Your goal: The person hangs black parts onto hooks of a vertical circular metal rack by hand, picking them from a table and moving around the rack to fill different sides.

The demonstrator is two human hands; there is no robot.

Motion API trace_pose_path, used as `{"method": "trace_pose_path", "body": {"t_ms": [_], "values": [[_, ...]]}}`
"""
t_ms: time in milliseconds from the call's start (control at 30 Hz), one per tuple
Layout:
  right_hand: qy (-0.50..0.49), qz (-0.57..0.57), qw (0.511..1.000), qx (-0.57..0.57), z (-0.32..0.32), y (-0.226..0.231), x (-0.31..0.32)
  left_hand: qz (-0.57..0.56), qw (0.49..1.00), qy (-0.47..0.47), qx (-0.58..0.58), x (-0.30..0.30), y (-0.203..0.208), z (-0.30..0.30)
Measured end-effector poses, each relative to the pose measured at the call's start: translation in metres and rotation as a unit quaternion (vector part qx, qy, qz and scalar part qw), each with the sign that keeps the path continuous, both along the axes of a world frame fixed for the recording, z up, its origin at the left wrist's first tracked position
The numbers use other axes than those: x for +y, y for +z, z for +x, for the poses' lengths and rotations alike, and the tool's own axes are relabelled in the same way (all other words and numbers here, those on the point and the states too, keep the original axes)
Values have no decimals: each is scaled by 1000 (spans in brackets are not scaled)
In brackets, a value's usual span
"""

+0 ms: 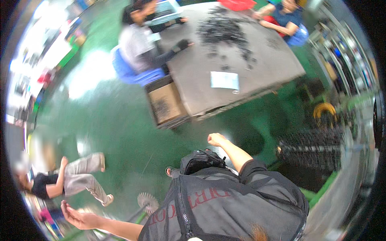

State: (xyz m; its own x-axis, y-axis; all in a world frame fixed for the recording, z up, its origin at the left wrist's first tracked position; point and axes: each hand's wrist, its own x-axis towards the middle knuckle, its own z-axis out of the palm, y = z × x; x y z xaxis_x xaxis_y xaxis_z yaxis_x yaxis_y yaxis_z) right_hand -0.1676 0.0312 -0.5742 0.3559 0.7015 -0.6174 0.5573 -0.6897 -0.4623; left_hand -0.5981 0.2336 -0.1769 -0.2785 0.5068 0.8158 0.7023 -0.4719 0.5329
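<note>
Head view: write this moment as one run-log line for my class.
left hand: open, nothing seen in it | right hand: curled, near black bag | table: dark pieces, pale face mask

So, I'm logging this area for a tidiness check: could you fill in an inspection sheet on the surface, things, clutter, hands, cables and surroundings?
Surface: grey table, with a pale blue sheet toward its near edge.
Things: small dark parts heaped and scattered on the table; black bag near the right hand.
Clutter: open box beside the table, dark bits inside.
Hands: left hand open, right curled; nothing seen in either.
Cables: nothing seen for certain; yellow loop too blurred to identify.
Surroundings: green floor, two seated people, another person at left.
</note>
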Motion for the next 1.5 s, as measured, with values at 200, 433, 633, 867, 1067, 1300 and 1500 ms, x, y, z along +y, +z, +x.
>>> {"method": "trace_pose_path", "body": {"t_ms": [200,433,633,867,1067,1300,1500], "values": [[-188,35,981,19,58,31,-52,40,922,-373,90,113,-55,114],[-363,160,918,16,103,100,-159,-6,874,-476,97,106,-44,403],[-666,338,586,-315,97,348,-304,-34,744,-660,98,56,-42,569],[-653,290,364,-597,127,436,-475,-49,684,-717,125,-29,-48,670],[-644,483,394,-444,206,440,-530,-88,709,-688,126,-104,-62,697],[-670,548,347,-362,218,448,-522,-73,686,-715,108,-184,-58,739],[-698,515,310,-389,221,482,-548,-51,677,-722,130,-222,-54,771]]}}
